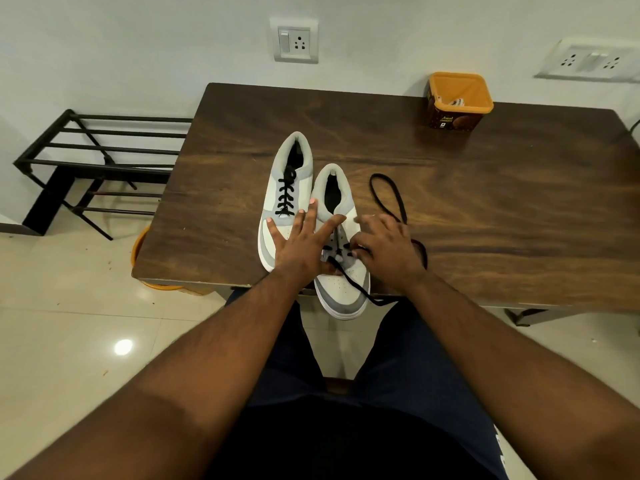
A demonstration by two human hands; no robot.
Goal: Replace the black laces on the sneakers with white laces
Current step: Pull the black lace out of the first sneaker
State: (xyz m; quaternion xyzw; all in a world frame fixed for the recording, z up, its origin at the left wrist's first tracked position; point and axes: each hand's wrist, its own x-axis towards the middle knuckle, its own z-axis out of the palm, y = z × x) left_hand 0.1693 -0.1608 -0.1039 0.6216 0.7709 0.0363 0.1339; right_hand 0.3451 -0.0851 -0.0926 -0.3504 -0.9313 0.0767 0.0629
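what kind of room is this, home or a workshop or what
Most likely a room in a home, though I can't be sure. A bare metal shoe rack stands against the wall beside a wooden table, wall sockets sit above it, and the floor is glossy tile.

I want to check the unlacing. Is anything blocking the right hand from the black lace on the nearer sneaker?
Nothing visible does. The right hand is already at the black lace over the eyelets of the nearer sneaker. The left hand lies spread beside it, across both shoes, not in between.
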